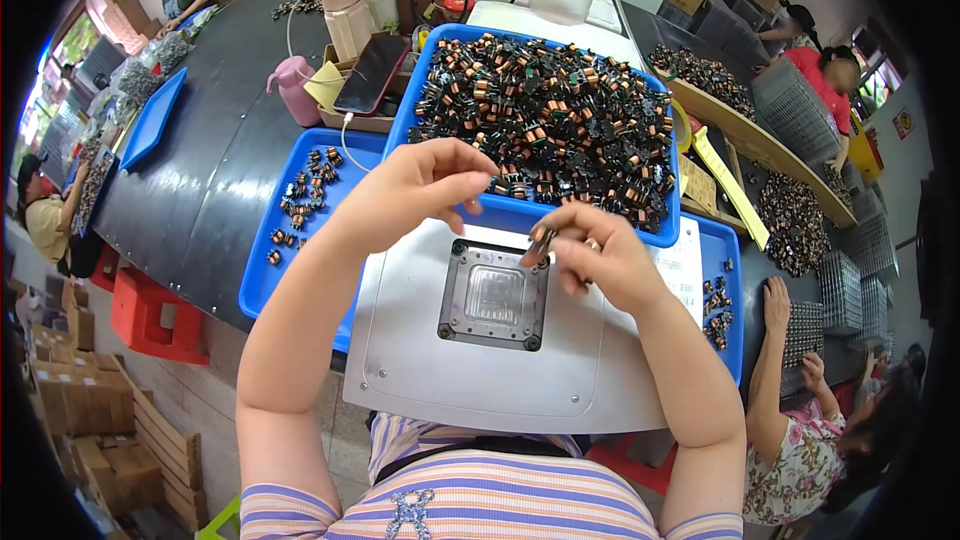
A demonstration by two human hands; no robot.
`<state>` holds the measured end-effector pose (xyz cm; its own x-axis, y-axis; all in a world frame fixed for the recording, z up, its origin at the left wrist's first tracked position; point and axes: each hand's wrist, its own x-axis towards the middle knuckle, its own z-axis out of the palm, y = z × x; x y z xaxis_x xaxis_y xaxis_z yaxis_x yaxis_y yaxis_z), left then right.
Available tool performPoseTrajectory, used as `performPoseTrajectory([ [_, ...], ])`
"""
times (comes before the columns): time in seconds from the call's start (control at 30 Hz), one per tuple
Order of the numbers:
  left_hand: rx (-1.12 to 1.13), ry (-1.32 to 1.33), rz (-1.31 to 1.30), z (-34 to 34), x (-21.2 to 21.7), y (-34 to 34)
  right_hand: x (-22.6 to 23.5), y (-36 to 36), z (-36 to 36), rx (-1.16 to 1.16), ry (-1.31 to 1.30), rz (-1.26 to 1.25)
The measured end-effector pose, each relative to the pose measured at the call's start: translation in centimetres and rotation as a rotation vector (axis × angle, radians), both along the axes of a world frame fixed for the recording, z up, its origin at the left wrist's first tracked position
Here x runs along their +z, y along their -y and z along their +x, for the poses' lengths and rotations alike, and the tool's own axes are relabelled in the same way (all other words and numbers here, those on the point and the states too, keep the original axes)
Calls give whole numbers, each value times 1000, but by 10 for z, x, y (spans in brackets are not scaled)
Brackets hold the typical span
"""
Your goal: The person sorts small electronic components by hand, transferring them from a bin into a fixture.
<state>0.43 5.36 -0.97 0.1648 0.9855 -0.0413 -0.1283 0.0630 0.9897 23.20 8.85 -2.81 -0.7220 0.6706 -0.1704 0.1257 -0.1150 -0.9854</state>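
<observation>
Now R fingers [577,216] pinch sm. copper-wound coil [541,239]; L fingers [460,154] curved, grip unclear.

Striped top [560,502]: pale ground, purple and orange stripes; short sleeves [290,514] match. Front carries a glittering silver-blue motif [409,514]. Dark band [490,446] crosses the waist. Left hand [420,185], right hand [612,265]: ungloved.

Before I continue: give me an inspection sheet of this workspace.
Surface: dark tabletop; silver plate with a square fixture.
Job's things: copper-wound components heaped in large blue tray; more in left tray and right tray.
Clutter: phone and pink container, left of large blue tray.
Hands: left hand near large blue tray, apparently empty; right hand pinching a component by the fixture.
Cables: white cable plugged into phone.
Surroundings: people on both sides; cardboard boxes at lower left.
</observation>
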Motion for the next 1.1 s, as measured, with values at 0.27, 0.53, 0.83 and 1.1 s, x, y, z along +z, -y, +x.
performPoseTrajectory([
  [0.27,240,-1291,270,32,-15,-22,-27,27,-16,89,279,1115],
  [0.53,269,-1228,326,31,-24,-27,-31,27,-16,89,250,1116],
  [0.83,140,116,-88,9,-8,10,-31,32,-16,139,347,1250],
  [1.1,34,174,-115,10,-31,29,7,-16,7,-201,-360,-74],
])
